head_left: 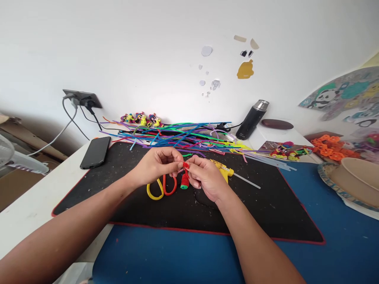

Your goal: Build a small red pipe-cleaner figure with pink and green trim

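Between the fingertips of both hands is a short red pipe cleaner (186, 165), bent into a small shape. My left hand (166, 161) pinches it from the left, thumb and forefinger together. From the right, my right hand (207, 175) grips it the same way. Just below the fingers shows a red coiled roll (184, 180) with a green end; whether it joins the held piece I cannot tell. Scissors with one yellow and one red handle (169, 185) lie beneath my left hand, blades hidden. A yellow glue gun (222, 169) with a clear glue stick lies behind my right hand.
Many coloured pipe cleaners (177, 136) spread along the wall behind the black mat (133, 209). A phone (95, 152) lies at left. A black flask (251, 120), small finished figures (142, 119), orange pieces (327, 147) and a round basket (334, 177) stand around the edges.
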Tool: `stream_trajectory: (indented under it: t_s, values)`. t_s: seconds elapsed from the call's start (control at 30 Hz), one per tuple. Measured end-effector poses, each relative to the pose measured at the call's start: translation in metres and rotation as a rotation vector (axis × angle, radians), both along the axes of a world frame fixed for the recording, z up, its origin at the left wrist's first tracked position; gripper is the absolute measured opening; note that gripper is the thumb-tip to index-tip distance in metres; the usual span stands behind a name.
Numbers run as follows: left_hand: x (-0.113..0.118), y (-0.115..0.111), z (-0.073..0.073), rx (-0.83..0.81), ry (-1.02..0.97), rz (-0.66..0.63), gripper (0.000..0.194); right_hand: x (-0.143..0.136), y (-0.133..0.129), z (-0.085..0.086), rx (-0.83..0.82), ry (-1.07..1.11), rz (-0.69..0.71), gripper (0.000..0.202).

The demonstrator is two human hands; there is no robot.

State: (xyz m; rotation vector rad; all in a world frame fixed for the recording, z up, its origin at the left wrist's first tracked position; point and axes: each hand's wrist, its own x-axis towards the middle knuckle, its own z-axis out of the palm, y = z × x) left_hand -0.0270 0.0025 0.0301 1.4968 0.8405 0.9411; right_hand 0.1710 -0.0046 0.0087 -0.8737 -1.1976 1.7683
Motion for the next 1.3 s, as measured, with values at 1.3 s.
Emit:
stream_trajectory:
  t_s: [1.3]
  values:
    - [0.011,0.002,-0.008,0.039,0.073,0.237,0.04,0.003,0.004,-0.002,0.253,-0.23,-0.174,0.03]
